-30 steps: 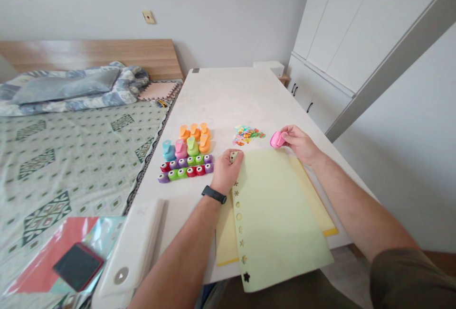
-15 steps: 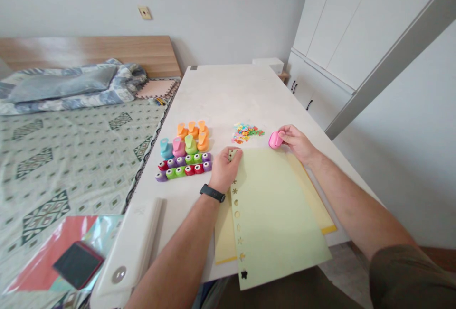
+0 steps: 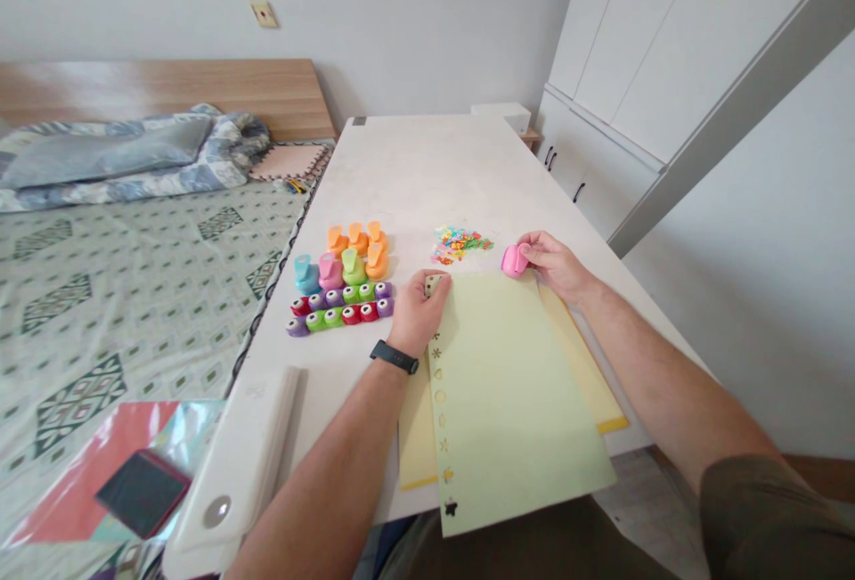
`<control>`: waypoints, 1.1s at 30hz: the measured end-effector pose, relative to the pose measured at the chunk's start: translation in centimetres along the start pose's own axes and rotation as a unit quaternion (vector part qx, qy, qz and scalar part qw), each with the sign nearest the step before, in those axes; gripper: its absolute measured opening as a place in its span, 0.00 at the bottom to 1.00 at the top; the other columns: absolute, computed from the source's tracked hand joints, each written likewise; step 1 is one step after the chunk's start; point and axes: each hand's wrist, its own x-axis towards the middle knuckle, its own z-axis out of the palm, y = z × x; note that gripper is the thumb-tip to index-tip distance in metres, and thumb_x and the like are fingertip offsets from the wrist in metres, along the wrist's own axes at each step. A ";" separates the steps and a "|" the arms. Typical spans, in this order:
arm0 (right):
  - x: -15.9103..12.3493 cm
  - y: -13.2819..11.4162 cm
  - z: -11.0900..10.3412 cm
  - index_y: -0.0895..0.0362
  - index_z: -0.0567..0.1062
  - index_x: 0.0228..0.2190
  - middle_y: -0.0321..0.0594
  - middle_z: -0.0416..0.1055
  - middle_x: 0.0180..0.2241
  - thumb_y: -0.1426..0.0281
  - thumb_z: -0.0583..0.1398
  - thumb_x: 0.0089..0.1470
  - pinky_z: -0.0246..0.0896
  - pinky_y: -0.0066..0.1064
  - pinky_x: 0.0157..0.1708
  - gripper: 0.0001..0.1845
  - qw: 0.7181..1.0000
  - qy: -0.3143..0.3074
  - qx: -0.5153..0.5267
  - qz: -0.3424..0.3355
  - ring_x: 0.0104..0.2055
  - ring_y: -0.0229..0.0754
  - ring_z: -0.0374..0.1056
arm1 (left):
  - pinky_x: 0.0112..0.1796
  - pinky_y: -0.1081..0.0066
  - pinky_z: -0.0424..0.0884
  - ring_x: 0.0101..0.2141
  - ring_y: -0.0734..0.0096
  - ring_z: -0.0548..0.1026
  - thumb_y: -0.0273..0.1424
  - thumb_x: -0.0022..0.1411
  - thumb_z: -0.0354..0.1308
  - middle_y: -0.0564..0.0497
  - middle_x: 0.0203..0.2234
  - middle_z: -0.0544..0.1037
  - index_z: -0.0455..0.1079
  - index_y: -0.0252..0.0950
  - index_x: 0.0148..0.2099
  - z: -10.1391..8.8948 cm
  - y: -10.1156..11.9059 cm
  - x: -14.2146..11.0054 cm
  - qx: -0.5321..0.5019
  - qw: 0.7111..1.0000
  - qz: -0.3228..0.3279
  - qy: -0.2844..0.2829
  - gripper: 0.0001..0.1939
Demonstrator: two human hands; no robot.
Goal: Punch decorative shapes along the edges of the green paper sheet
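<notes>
Right fingers [image 3: 536, 242] closed around pink punch [image 3: 513, 261]

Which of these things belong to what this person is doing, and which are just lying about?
Probably part of the job:
- pale green sheet, held by the left hand
- pink punch, in the right hand
- other coloured punches
- small colourful cut-outs

Apparently just lying about:
- long white device
- dark flat object
- rumpled quilt
</notes>
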 end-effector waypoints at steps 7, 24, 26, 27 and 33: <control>-0.6 -0.5 0.0 0.55 0.73 0.36 0.37 0.74 0.30 0.59 0.72 0.45 0.61 0.33 0.30 0.20 0.999 -0.028 0.005 0.020 0.30 0.41 0.67 | 0.25 0.75 0.64 0.25 0.73 0.71 0.46 0.60 0.59 0.50 0.28 0.77 0.75 0.35 0.43 0.2 -0.2 0.0 -0.010 1.000 -0.004 0.006 0.19; -0.9 -0.1 -0.1 0.55 0.74 0.36 0.40 0.77 0.32 0.58 0.71 0.45 0.65 0.35 0.33 0.20 0.998 -0.055 -0.027 0.026 0.32 0.44 0.71 | 0.25 0.75 0.64 0.25 0.74 0.70 0.46 0.60 0.59 0.52 0.27 0.77 0.75 0.35 0.43 0.2 0.4 -0.2 -0.018 1.000 -0.019 0.005 0.19; -0.9 -0.1 -0.1 0.55 0.74 0.36 0.40 0.77 0.32 0.58 0.72 0.45 0.66 0.36 0.34 0.21 0.998 -0.054 -0.026 0.025 0.33 0.45 0.72 | 0.25 0.75 0.63 0.24 0.74 0.69 0.46 0.60 0.60 0.52 0.27 0.77 0.75 0.35 0.43 0.2 0.6 -0.3 -0.024 0.999 -0.026 0.006 0.19; -1.0 -0.1 -0.1 0.55 0.74 0.36 0.40 0.77 0.32 0.58 0.72 0.44 0.65 0.36 0.34 0.21 0.998 -0.053 -0.025 0.024 0.32 0.45 0.72 | 0.25 0.75 0.63 0.24 0.74 0.69 0.45 0.59 0.60 0.52 0.27 0.77 0.75 0.35 0.43 0.2 0.6 -0.3 -0.025 0.999 -0.028 0.007 0.19; -1.0 -0.1 -0.3 0.55 0.74 0.37 0.40 0.76 0.32 0.61 0.70 0.48 0.63 0.34 0.33 0.17 0.997 -0.067 -0.025 0.017 0.31 0.42 0.70 | 0.25 0.75 0.63 0.24 0.74 0.69 0.45 0.61 0.59 0.52 0.26 0.77 0.75 0.34 0.42 0.1 0.9 -0.3 0.011 1.000 -0.014 0.015 0.19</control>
